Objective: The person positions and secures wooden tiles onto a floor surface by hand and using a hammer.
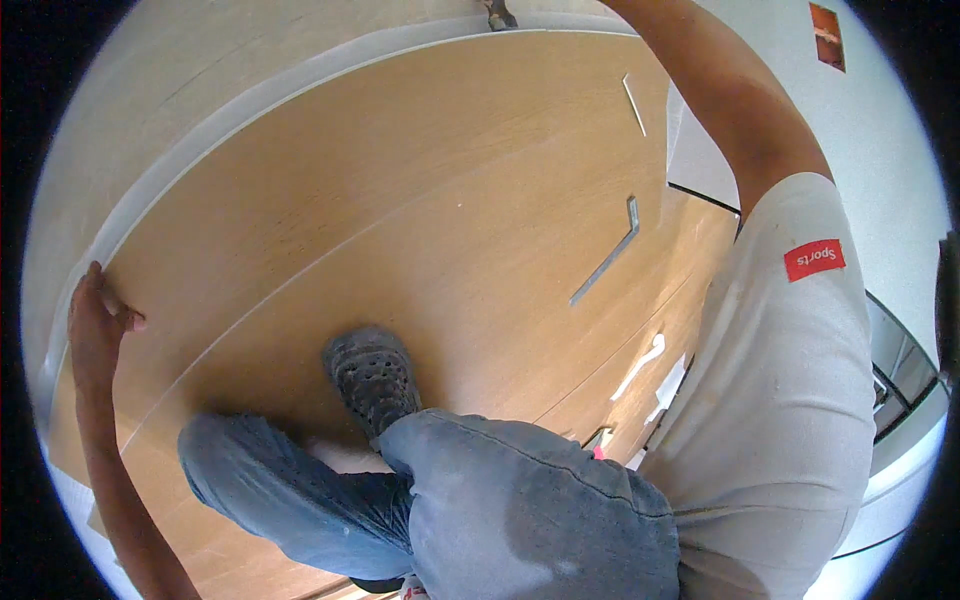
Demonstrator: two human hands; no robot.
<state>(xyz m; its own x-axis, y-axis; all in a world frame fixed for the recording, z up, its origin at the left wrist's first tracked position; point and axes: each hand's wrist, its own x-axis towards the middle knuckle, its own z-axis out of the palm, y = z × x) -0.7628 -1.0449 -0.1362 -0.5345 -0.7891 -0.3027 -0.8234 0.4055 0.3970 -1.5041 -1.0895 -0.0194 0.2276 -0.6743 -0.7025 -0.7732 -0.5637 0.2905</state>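
At the far left, my left hand [97,318] presses its fingertips against a white skirting board [215,130]. Its thumb sticks out apart from the fingers, over the wood-look floor. The board runs in a long line between the floor [420,180] and the pale wall. My right arm [725,95], in a beige sleeve, stretches far forward, and the hand lies past the top edge, out of sight. A small dark object [499,14] touches the board at the top; its kind is unclear.
An angled grey metal piece [608,255] and a thin white strip [635,105] lie on the floor to the right. White scraps [640,366] lie nearer. My shoe [372,380] and bent knees in jeans fill the near middle. A square opening [827,37] pierces the right wall.
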